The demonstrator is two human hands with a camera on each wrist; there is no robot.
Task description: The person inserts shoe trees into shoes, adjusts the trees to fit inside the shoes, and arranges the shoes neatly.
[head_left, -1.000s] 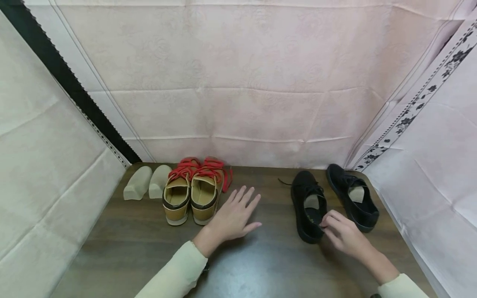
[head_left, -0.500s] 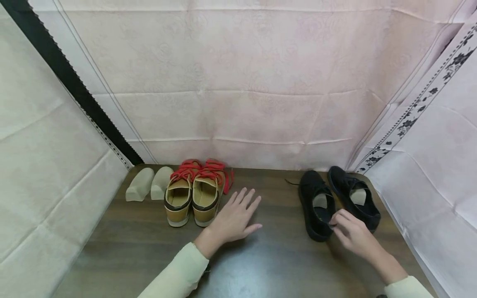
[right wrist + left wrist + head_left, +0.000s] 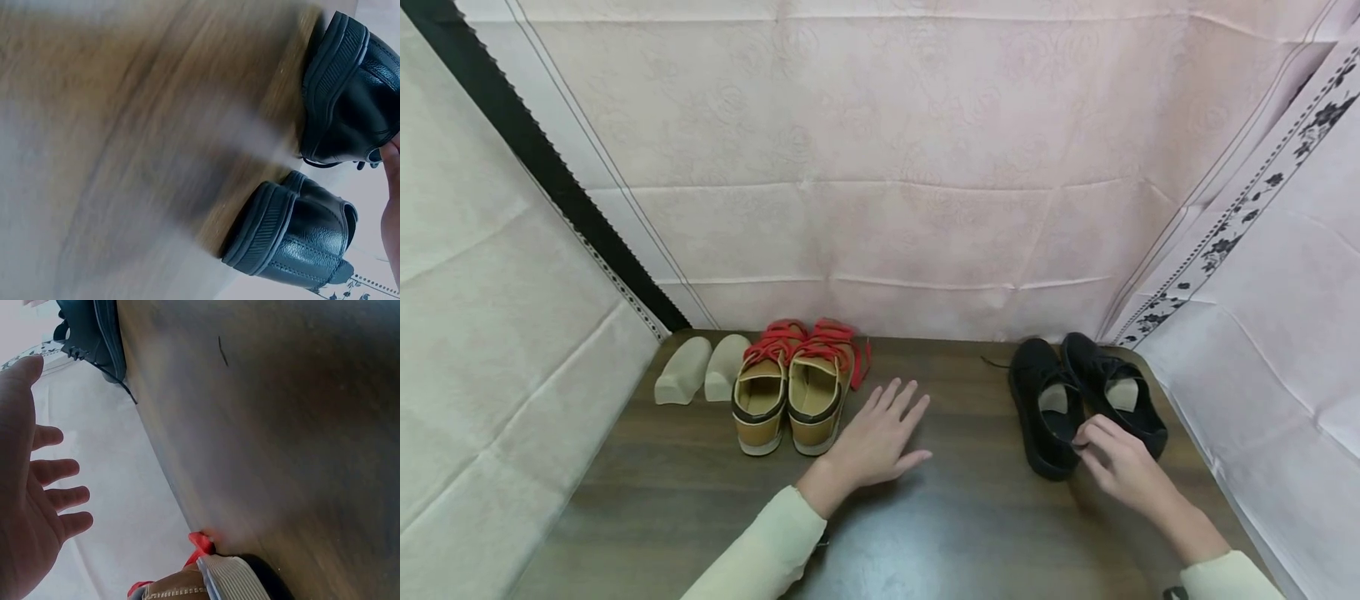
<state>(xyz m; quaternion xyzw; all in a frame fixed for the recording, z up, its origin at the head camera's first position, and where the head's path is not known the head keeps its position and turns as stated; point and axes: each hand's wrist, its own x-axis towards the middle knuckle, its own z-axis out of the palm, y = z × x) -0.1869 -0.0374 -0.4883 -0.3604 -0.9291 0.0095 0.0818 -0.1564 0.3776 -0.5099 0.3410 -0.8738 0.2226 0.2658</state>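
My right hand [image 3: 1116,458] pinches the heel collar of the left one of two black lace-up shoes [image 3: 1033,417]. A pale insert [image 3: 1053,398] sits inside that shoe. Close on its right stands the other black shoe [image 3: 1144,421], also with a pale insert [image 3: 1122,394] in it. The right wrist view shows both black heels from behind, with fingers [image 3: 392,159] at the collar of one. My left hand [image 3: 878,437] is spread with straight fingers over the floor and holds nothing, just right of the tan shoes [image 3: 812,417] with red laces.
Two pale shoe inserts [image 3: 683,372] lie left of the tan shoes at the back. Cloth-covered walls [image 3: 887,167] enclose the wooden floor [image 3: 700,517] at the back and both sides. A loose black lace [image 3: 995,362] sticks out from the left black shoe.
My right hand has moved the left black shoe rightward, closing the gap to the other black shoe. My left hand and the tan shoes have stayed about where they were.
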